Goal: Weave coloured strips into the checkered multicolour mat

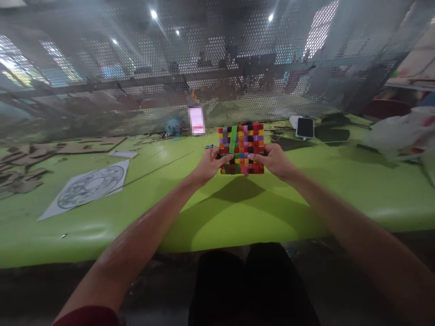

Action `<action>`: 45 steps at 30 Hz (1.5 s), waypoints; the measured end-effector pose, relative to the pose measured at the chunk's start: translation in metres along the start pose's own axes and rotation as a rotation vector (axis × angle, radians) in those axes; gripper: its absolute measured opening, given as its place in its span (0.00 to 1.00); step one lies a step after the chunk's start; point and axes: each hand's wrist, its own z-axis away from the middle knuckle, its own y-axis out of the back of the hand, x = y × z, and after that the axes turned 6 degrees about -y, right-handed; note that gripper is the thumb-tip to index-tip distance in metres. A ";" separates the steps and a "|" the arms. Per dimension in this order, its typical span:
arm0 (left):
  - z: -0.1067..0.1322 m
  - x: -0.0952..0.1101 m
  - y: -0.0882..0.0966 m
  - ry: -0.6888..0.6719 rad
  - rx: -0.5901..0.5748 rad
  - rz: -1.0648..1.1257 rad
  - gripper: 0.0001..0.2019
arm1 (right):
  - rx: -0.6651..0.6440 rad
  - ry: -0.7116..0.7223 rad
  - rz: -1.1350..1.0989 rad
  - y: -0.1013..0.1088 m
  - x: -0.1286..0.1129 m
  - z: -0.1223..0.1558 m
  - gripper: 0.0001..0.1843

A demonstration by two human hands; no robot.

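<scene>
A square woven mat of many-coloured strips (242, 147) is held up above the green tabletop, its checkered face toward me. My left hand (210, 164) grips its left edge, with the thumb lying across the front and the other fingers mostly hidden behind. On the opposite edge my right hand (276, 159) pinches it the same way, thumb on the front. One bright green strip (233, 139) slants loosely over the upper left part of the weave. The mat's shadow falls on the table below it.
On the left of the green table (163, 190) lie a printed sheet with a ring pattern (93, 183) and cardboard scraps (71, 148). Behind the mat are a phone with a lit screen (196, 120) and a white device (305, 127). A plastic bag (401, 133) sits right; perforated metal (231, 72) rises behind.
</scene>
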 end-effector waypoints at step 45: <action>0.003 0.006 -0.010 0.009 0.132 0.012 0.23 | -0.149 0.024 -0.002 -0.001 -0.009 0.003 0.13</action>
